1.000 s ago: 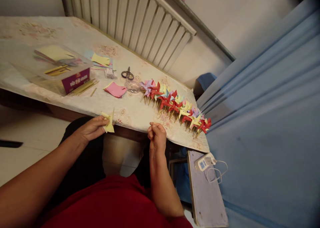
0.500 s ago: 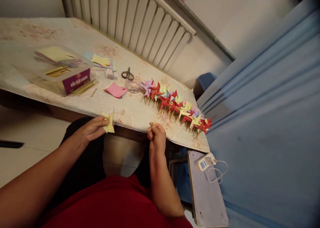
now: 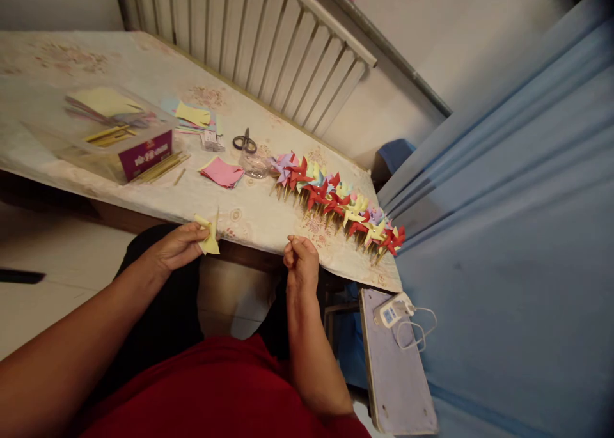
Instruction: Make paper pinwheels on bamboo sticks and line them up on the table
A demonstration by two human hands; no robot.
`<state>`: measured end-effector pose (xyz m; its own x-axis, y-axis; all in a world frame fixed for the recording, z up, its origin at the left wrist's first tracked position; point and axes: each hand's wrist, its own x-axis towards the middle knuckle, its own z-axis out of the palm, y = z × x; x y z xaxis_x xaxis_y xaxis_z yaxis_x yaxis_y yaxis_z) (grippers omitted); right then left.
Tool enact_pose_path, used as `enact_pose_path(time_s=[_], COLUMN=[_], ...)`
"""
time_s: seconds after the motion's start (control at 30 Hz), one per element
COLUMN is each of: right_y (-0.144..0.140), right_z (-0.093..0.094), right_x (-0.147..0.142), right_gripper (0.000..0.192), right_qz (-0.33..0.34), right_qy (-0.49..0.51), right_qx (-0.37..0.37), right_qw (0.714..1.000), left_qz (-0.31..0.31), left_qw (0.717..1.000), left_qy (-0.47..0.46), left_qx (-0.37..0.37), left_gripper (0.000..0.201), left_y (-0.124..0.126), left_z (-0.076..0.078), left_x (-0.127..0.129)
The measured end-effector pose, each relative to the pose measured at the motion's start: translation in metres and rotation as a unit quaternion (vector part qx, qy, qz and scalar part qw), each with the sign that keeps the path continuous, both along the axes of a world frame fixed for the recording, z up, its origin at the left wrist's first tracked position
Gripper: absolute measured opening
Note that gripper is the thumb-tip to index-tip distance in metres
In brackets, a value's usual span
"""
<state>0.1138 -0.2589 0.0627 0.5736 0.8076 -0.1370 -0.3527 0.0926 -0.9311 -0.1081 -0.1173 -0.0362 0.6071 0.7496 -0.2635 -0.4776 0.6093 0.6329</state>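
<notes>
Near the table's front edge, my left hand pinches a folded yellow paper pinwheel at its middle; one pointed blade stands up. To the right, my right hand is closed, thumb against fingertips, apart from the left. Whatever is between those fingers is too small to make out. Several finished pinwheels in red, yellow and purple stand in a row on sticks beyond my right hand. Pink paper pieces lie in a pile ahead of my left hand.
A clear plastic box holds sticks and paper, with loose sticks beside it. Scissors, a small clear container and a paper stack lie farther back. A power strip rests on a stool at right.
Both hands stay almost where they were. The small yellowish tip that showed at my right fingertips is no longer clearly visible.
</notes>
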Motion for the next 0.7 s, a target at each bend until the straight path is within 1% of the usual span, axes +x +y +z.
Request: enact_pose_path(time_s=[0.23, 0.43, 0.7], right_y=[0.001, 0.001, 0.001], right_z=[-0.001, -0.003, -0.005], right_x=[-0.001, -0.001, -0.001], right_gripper=[0.016, 0.017, 0.016], right_qz=[0.004, 0.013, 0.012], right_qy=[0.002, 0.017, 0.011], right_qx=[0.001, 0.006, -0.009], right_qw=[1.000, 1.000, 1.000], left_qz=[-0.018, 0.001, -0.002], left_qw=[1.000, 1.000, 1.000], left_qy=[-0.016, -0.013, 0.011], left_qx=[0.016, 0.002, -0.006], left_gripper=[0.033, 0.037, 0.019], left_y=[0.001, 0.000, -0.003], left_z=[0.000, 0.000, 0.009], left_x=[-0.001, 0.000, 0.001])
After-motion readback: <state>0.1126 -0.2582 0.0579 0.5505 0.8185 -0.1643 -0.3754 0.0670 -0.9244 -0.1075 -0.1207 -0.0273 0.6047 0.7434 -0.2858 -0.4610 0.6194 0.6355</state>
